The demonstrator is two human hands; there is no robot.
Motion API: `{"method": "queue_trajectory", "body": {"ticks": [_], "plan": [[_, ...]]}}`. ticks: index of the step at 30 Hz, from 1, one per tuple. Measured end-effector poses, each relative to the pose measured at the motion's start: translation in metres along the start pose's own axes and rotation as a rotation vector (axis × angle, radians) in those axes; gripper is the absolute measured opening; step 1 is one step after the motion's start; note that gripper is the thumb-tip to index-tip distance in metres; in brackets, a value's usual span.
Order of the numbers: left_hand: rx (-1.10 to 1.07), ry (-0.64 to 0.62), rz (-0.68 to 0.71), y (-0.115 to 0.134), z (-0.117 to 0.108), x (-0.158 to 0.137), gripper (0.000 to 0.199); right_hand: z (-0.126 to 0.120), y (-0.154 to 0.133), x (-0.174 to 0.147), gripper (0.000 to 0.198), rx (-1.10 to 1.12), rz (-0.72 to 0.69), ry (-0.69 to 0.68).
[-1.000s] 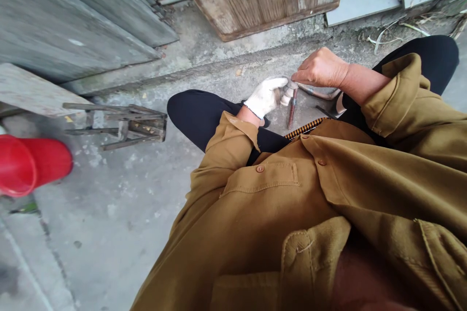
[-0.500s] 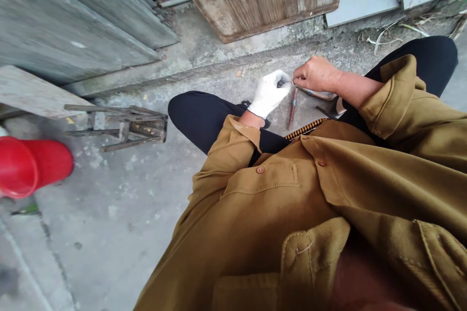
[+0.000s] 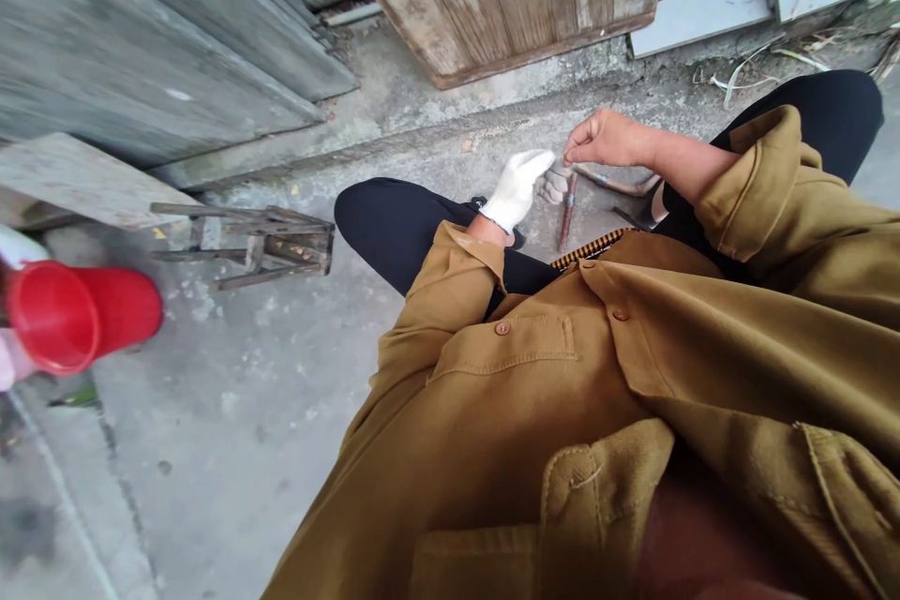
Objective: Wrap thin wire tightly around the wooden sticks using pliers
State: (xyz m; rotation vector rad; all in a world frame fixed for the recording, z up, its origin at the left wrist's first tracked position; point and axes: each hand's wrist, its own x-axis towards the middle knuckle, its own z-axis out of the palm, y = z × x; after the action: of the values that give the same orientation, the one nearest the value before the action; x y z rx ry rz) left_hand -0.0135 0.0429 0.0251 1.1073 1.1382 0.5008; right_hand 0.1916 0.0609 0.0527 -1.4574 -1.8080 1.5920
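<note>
My left hand (image 3: 518, 186) wears a white knit glove. Its fingers are parted, grey on the palm side, and I see nothing held between them. Close by on the right is my bare right hand (image 3: 610, 139), thumb and fingertips pinched together; whatever is in the pinch is too small to make out. A narrow gap separates the two hands. Below them a reddish-brown rod (image 3: 566, 214) lies on the concrete. Behind my right wrist a bent metal tube (image 3: 622, 187) curves along the ground, partly covered by the hand.
A small wooden stool (image 3: 257, 244) lies on its side to the left, near a red bucket (image 3: 130, 305). An old wooden panel (image 3: 520, 0) leans at the back, beside white tiles (image 3: 710, 5). Grey boards (image 3: 161, 47) stand at upper left.
My left hand's fingers have gone from a curled loop to parted, and it has dropped slightly away from the right. My right hand keeps its pinch. The view has shifted a little left.
</note>
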Motion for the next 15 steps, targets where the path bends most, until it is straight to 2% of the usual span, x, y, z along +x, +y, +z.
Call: {"method": "queue_trajectory", "body": {"ticks": [3, 8, 10, 15], "plan": [[-0.154, -0.081, -0.137, -0.004, 0.002, 0.003, 0.043, -0.004, 0.0, -0.002, 0.017, -0.312, -0.174, -0.045], [-0.271, -0.143, -0.195, -0.001, -0.002, 0.0, 0.027, -0.004, 0.0, -0.005, 0.022, -0.723, -0.29, -0.052], [-0.303, -0.184, -0.196, 0.001, -0.004, -0.002, 0.02, -0.005, -0.002, -0.006, 0.02, -0.741, -0.294, -0.064], [-0.323, -0.24, -0.219, 0.002, -0.005, -0.004, 0.013, -0.007, -0.011, -0.011, 0.019, -0.574, -0.227, -0.092]]}}
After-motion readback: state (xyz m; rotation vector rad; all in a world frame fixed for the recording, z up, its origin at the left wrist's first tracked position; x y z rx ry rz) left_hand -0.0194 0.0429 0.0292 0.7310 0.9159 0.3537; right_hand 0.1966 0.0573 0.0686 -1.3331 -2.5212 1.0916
